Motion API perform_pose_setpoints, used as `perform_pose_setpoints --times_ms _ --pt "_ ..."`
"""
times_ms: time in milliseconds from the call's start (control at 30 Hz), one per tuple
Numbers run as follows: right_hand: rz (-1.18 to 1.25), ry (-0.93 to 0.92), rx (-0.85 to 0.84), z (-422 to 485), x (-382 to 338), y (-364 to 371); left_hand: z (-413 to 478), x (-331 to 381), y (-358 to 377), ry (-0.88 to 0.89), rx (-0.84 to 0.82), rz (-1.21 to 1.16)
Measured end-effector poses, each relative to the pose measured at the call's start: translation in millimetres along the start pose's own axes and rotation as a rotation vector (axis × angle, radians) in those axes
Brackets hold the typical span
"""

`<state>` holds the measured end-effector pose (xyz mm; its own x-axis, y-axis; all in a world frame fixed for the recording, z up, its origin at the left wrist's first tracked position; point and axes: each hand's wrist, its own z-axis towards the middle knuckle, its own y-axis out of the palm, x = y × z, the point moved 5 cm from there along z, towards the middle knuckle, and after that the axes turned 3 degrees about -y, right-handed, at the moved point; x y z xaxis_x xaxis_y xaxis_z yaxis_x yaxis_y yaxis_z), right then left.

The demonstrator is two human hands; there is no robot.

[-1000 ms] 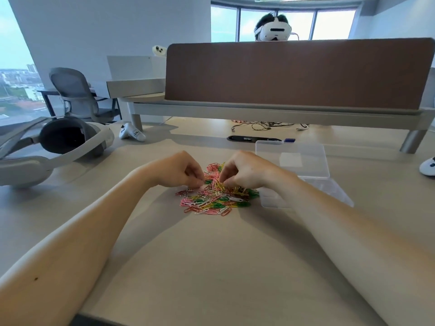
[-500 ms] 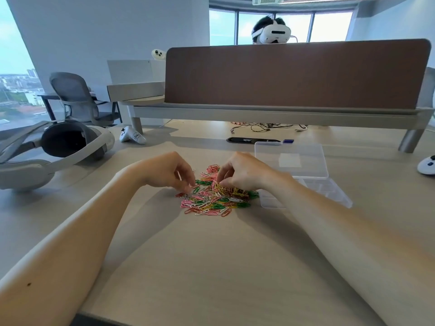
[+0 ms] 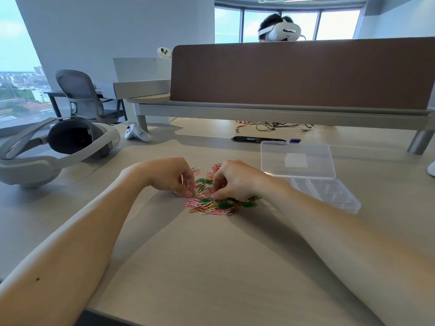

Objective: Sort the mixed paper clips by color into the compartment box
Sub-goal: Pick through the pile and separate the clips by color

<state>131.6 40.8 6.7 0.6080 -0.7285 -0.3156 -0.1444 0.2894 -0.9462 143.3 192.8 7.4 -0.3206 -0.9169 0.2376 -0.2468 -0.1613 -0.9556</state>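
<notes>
Picking through the paper clips [image 3: 219,204], heaped mixed on the desk [image 3: 211,267] just left of the open compartment box [image 3: 329,196]; sorting barely begun, I judge. Left hand [image 3: 169,177] and right hand [image 3: 235,180] arch over the heap, fingers curled, tips together; whether either pinches a clip, cannot tell. Next: lift one colour, carry it right to a compartment.

Beige desk [image 3: 211,267] carries clip pile [image 3: 211,205], compartment box [image 3: 329,191], headset [image 3: 58,147], controller [image 3: 137,135].

I get bright daylight from the windows [image 3: 339,24] at the top and far left; soft shadows lie on the tabletop [image 3: 211,267]. Edges bend from the wide lens; the centre is sharp.
</notes>
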Motion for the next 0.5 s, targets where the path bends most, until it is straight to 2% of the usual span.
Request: perform_pose_setpoints --times_ms 367,500 --pt "0.109 0.047 0.065 -5 8 -13 1 1 -6 0.044 0.105 -0.139" --pt "0.146 0.058 0.069 -6 9 -15 -1 2 -7 0.031 0.080 -0.158"
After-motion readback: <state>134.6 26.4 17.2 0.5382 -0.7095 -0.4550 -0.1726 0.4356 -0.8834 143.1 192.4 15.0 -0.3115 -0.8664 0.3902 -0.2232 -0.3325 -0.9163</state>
